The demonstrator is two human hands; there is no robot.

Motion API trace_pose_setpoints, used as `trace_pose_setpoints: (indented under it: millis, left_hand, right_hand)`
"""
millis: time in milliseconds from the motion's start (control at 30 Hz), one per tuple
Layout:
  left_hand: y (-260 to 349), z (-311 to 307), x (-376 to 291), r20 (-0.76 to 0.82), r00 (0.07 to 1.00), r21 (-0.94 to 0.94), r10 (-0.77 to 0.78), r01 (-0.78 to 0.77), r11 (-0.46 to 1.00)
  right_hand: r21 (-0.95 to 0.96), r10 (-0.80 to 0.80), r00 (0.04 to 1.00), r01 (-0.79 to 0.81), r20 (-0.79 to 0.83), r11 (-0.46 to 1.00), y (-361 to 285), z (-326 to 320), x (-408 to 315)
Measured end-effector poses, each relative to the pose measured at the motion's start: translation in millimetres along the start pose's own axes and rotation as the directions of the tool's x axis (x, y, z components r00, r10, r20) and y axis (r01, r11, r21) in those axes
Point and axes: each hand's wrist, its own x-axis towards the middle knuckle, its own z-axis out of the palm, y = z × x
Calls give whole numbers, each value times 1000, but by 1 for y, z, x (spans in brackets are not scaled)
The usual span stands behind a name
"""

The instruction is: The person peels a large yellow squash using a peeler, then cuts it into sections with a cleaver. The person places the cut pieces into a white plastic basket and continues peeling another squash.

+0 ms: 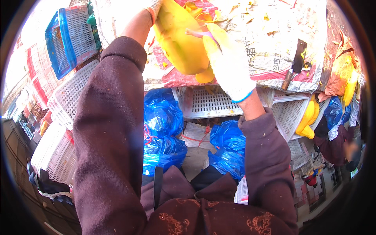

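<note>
My left hand [152,7], in a white knit glove with an orange cuff, is cut off by the top edge and grips the upper end of a large smooth yellow object [182,44], whose kind I cannot tell. Against its right side is my right hand [230,63], in a white glove with a blue cuff and yellow-stained fingertips. A slim pink object [196,33] sticks out between that glove's fingers. Yellow scraps [265,16] lie scattered over the printed sack sheet [264,58] on the work surface. To the right rests a cleaver [299,57] with a wooden handle.
Blue plastic bags [163,120] and white plastic crates [213,102] are below the work surface's edge. More crates [73,91] stand at left, one wrapped in blue [66,38]. Yellow pieces [308,117] hang over a crate at right. Farther right is another person [333,147].
</note>
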Motion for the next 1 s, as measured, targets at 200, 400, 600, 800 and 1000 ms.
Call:
trace_pose_setpoints:
  millis: [200,400,600,800,1000]
  left_hand:
    - [5,7,-2,4,999,17,33,-33,999]
    - [7,6,6,19,999,21,28,-28,999]
    - [10,17,13,28,998,54,64,-65,996]
    - [13,33,8,17,994,101,104,-105,989]
    - [14,51,-4,-7,987,151,161,-158,976]
  right_hand:
    - [-74,-59,996,64,73,995,-2,19,16]
    - [-14,63,996,-62,61,998,-4,16,9]
    - [-99,-16,999,21,43,995,12,19,47]
    - [-258,-60,989,94,137,962,35,25,83]
    - [-370,-328,940,338,90,866,41,20,47]
